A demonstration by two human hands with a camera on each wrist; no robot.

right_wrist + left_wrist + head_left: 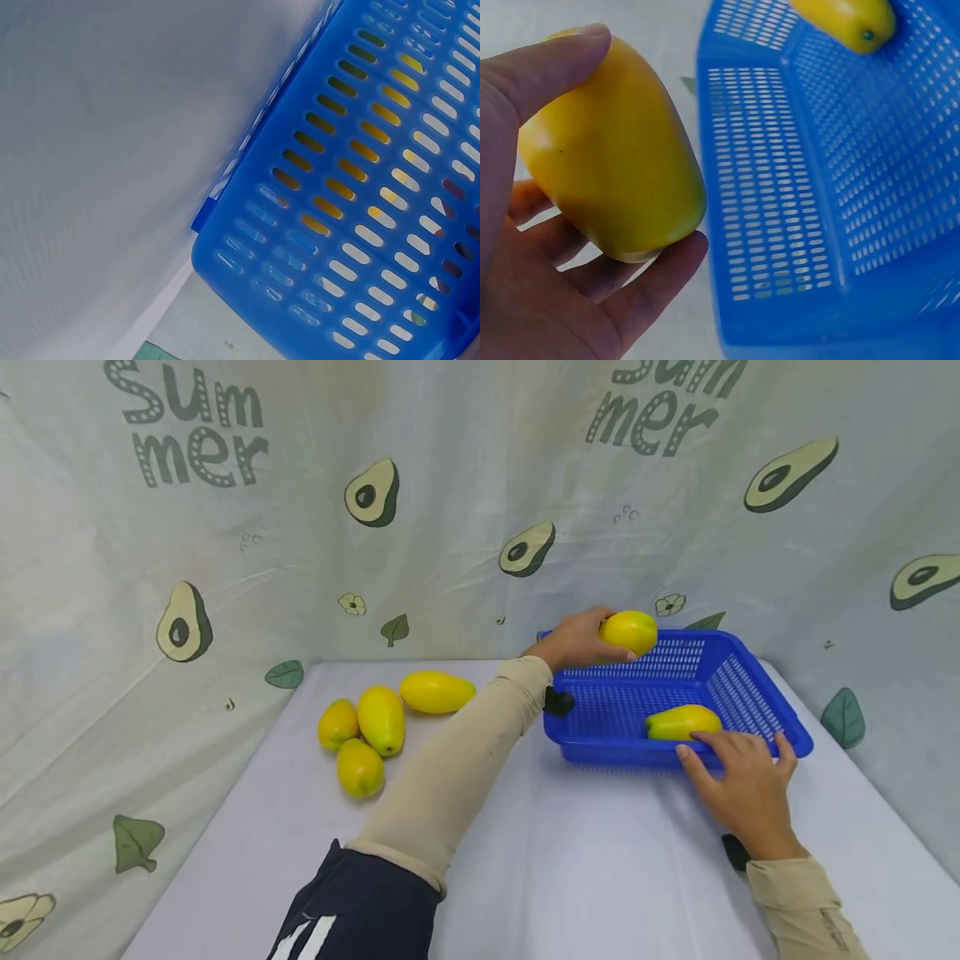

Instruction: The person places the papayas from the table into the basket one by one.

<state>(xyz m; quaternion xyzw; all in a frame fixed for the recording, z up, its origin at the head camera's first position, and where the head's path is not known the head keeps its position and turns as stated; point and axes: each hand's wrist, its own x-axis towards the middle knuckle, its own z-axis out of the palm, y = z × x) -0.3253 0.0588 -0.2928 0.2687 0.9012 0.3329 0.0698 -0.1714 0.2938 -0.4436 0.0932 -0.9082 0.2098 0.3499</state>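
My left hand (577, 639) holds a yellow papaya (628, 632) above the far left part of a blue plastic basket (615, 752). In the left wrist view, the thumb lies across the top of this papaya (622, 150) and the fingers curl beneath it, beside the basket's slotted wall (765, 180). A second papaya (684, 722) with a green end lies inside the basket, near its front wall. At the front rim, my right hand (746, 789) grips the edge with spread fingers. The right wrist view shows mostly the slotted basket (300, 247), yellow showing through.
Several more papayas (381, 720) lie grouped on the left of the white-covered table (487, 877), one papaya (437, 692) slightly apart. A curtain (450, 460) printed with avocados hangs close behind the table and basket.
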